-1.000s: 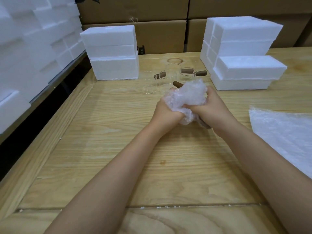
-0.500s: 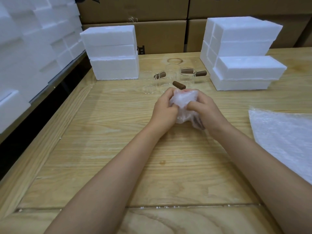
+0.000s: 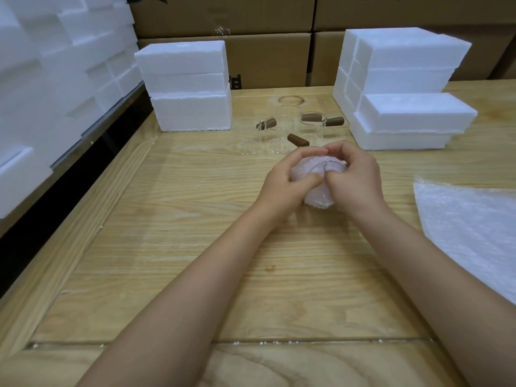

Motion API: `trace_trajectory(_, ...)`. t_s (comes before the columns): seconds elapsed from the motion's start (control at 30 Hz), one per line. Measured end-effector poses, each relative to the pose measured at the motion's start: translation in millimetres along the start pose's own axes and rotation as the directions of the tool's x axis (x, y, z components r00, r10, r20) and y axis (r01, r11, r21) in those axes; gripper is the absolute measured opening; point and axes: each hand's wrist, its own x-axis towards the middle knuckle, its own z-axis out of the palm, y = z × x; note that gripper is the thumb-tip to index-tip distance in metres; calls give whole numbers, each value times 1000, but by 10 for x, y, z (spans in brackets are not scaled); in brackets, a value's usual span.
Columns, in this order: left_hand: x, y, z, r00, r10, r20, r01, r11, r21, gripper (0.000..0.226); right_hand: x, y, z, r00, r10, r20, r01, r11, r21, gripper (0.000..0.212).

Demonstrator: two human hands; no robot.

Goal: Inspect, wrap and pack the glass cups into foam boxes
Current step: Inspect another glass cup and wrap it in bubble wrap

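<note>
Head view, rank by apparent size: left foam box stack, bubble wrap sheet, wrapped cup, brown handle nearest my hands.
1. left foam box stack and bubble wrap sheet: alike; the sheet is nearer and cut off, so unranked.
2. wrapped cup, partly hidden.
3. brown handle.

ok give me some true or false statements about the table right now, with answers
1. Both the left hand and the right hand grip the wrapped cup. True.
2. The loose bubble wrap sheet lies on the person's left. False: it lies at the right edge of the table.
3. Unwrapped glass cups stand beyond the hands, between the left foam stack and the right foam stack. True.
4. A foam box sits open right in front of the person. False: the foam boxes in view are stacked at the back.
5. The cup handles are white. False: they are brown.
</note>
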Motion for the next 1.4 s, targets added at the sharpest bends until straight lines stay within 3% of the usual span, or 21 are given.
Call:
trace_trajectory(0.13,13,-53,57,991,3,-133,15,990,138,43,-30,-15,37,996,4,91,-7,999,31,32)
trace_trajectory(0.2,22,-52,36,980,7,-201,22,989,143,47,-57,-44,50,984,-2,181,-8,999,53,48)
trace_trajectory(0.27,21,-50,12,966,17,-259,16,992,124,50,-64,-24,61,968,2,253,13,998,-59,66)
trace_trajectory(0.33,8,-57,4,955,3,-296,22,996,82,52,-66,26,61,955,45,292,10,983,-185,66)
trace_trajectory(0.53,5,-23,26,984,2,-178,1,1000,13,40,-17,47,14,988,93,122,-62,971,-231,48)
trace_trajectory(0.67,11,-42,66,960,-7,-280,28,997,70,44,-54,41,49,985,80,154,-40,969,-246,46)
trace_trajectory(0.8,54,-98,2,937,-12,-349,52,993,105,48,-89,0,94,980,58,190,-45,997,-69,45)
trace_trajectory(0.9,64,-131,29,955,-33,-295,69,991,113,47,-72,37,102,994,60,89,-51,993,-107,21)
trace_trajectory(1.0,18,-102,33,988,-9,-153,29,991,130,43,-32,54,63,997,74,3,-73,985,-155,25)
trace_trajectory(1.07,-15,-123,-56,997,25,77,-37,986,165,64,20,58,3,996,88,-33,-92,985,-149,26)
trace_trajectory(1.17,-35,-160,-157,941,88,328,-225,885,407,97,92,100,-62,991,136,-12,-136,980,-147,22)
trace_trajectory(1.27,-7,-174,-148,931,261,257,-358,795,489,76,98,119,-93,972,213,97,-203,973,-110,16)
trace_trajectory(1.33,12,-189,-170,955,244,170,-296,839,457,67,101,96,-123,958,229,174,-228,973,-25,19)
trace_trajectory(1.4,21,-208,-206,990,123,69,-141,905,401,65,122,65,-170,951,229,210,-255,962,103,19)
